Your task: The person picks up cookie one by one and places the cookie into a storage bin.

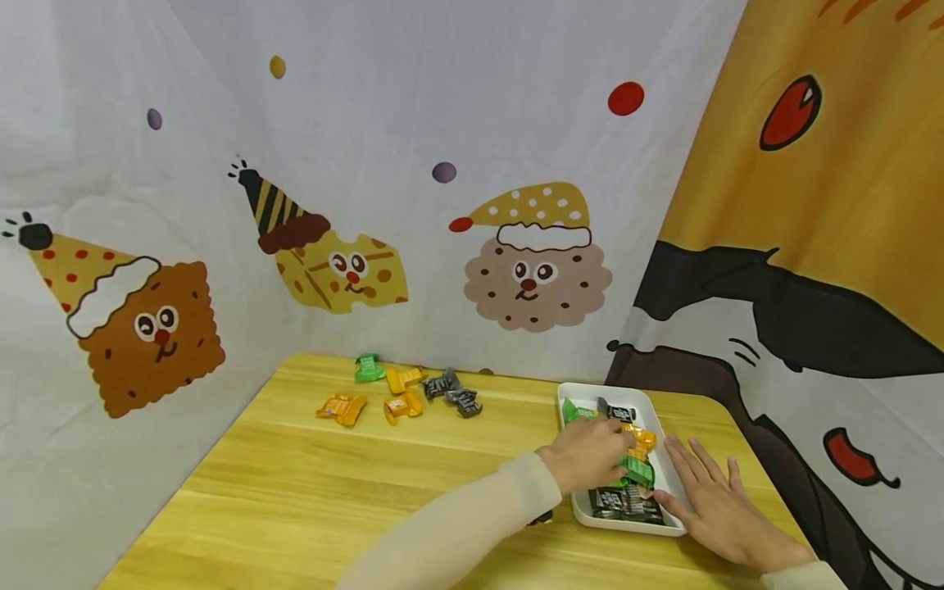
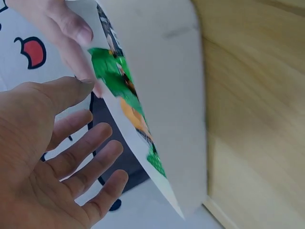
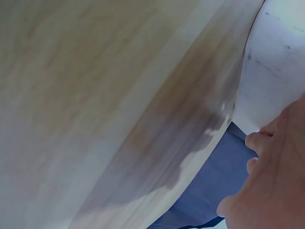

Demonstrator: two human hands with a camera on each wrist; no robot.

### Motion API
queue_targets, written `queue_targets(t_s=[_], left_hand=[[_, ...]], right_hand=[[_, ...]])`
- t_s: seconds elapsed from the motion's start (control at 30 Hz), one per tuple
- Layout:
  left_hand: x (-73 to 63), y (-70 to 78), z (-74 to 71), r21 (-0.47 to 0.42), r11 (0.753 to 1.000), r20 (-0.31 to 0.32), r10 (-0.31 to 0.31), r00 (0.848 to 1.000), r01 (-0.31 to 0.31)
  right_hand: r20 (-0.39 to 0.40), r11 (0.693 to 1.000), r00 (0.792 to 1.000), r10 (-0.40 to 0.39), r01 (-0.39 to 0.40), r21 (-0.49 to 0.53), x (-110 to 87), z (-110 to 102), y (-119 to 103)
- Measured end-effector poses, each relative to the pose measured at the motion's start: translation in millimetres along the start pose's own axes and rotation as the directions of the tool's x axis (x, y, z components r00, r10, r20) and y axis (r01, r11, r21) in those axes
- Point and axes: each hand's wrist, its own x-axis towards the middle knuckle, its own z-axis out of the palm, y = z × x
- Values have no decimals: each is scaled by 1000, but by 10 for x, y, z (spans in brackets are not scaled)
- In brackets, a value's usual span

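Observation:
A white tray [image 1: 578, 510] at the right of the table holds wrapped candies in green, orange and black. My left hand [image 1: 590, 452] reaches over the tray's left wall, its fingertips above the candies. In the left wrist view that hand [image 2: 52, 143] has spread, slightly bent fingers, with nothing seen in them. A green candy [image 2: 112, 74] lies near its thumb. My right hand [image 1: 726, 516] lies along the tray's right side with fingers extended, the thumb near the rim. Only part of this hand [image 3: 274, 176] shows in the right wrist view.
Toward the back of the wooden table [image 1: 295, 492] lie a green candy [image 1: 369, 368], several orange candies [image 1: 342, 409] and dark grey candies [image 1: 463, 401]. A black piece [image 1: 542, 518] shows partly behind my left forearm. A printed curtain [image 1: 413, 98] hangs behind the table.

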Motion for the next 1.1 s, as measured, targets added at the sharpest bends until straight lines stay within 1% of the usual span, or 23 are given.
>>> queue_targets(t_s=[0.17,0.3,0.4,0.53,0.67,0.87,0.97,1.1], left_hand=[[-205,-224,51,-67,997,-36,-30,999,27],[-404,-398,75,-119,991,-44,-62,997,56],[-533,-521,88,-142,986,-49,-96,994,88],[-669,-711,102,-168,974,-41,-158,987,149],[-810,-945,143,-199,956,-17,-225,974,218],[-1030,-1298,251,-234,925,-3,-310,951,301],[-1105,-1454,289,-271,899,-2,-356,934,343],[-1168,-1627,323,-328,861,5,-409,913,388]], right_hand=[[-1,1000,1000,9,-9,-21,9,-24,-21],[4,1000,1000,13,-13,5,22,-22,-37],[5,1000,1000,9,-9,8,17,-29,-43],[6,1000,1000,5,-5,8,6,-54,-38],[3,1000,1000,9,-9,7,9,-42,-19],[12,1000,1000,6,-6,22,19,-14,0],[22,998,1000,8,-9,56,20,-20,-11],[30,993,999,10,-13,114,23,-46,-55]])
